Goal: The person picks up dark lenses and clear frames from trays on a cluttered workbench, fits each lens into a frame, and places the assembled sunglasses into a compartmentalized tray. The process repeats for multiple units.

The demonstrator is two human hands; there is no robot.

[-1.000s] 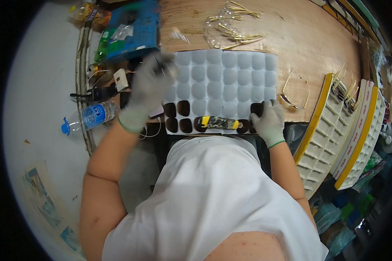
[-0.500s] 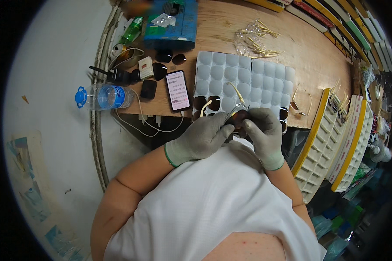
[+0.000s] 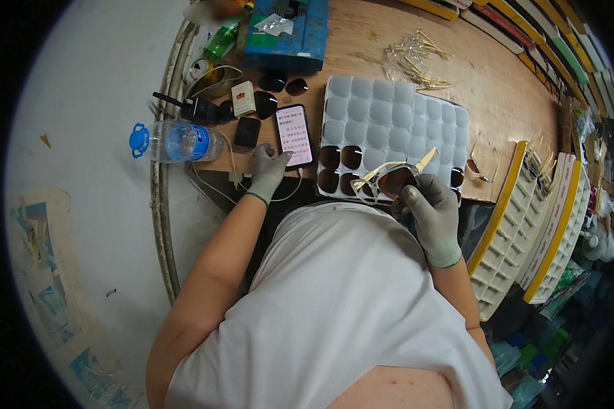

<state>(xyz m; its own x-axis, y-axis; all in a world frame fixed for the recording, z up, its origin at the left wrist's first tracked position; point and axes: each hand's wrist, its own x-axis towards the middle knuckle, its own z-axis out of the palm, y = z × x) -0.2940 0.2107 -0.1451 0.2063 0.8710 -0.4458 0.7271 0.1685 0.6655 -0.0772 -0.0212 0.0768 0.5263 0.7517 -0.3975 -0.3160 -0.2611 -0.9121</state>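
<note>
My left hand (image 3: 268, 173), in a grey glove with a green cuff edge, is at the lower left edge of a lit smartphone (image 3: 294, 136). Its fingers are apart and reach to the screen; it grips nothing. My gloved right hand (image 3: 431, 204) pinches a pair of sunglasses (image 3: 393, 183) with a clear frame, gold temples and a dark brown lens in the side by my fingers. The sunglasses are over the front of a grey, padded, dimpled tray (image 3: 370, 110). Several dark lenses (image 3: 351, 157) lie in the tray's near left hollows, and another dark lens (image 3: 456, 177) is at its near right corner.
Clear frames with gold temples (image 3: 416, 61) are heaped behind the tray. Left stand a water bottle (image 3: 184, 142), a small carton (image 3: 243, 99), a black box (image 3: 247, 132) and a blue metal case (image 3: 286, 41). Cream compartment trays (image 3: 501, 238) lean at right.
My left hand has let go of the sunglasses and moved left to the phone. My right hand keeps the sunglasses, now turned with the temples spread over the tray.
</note>
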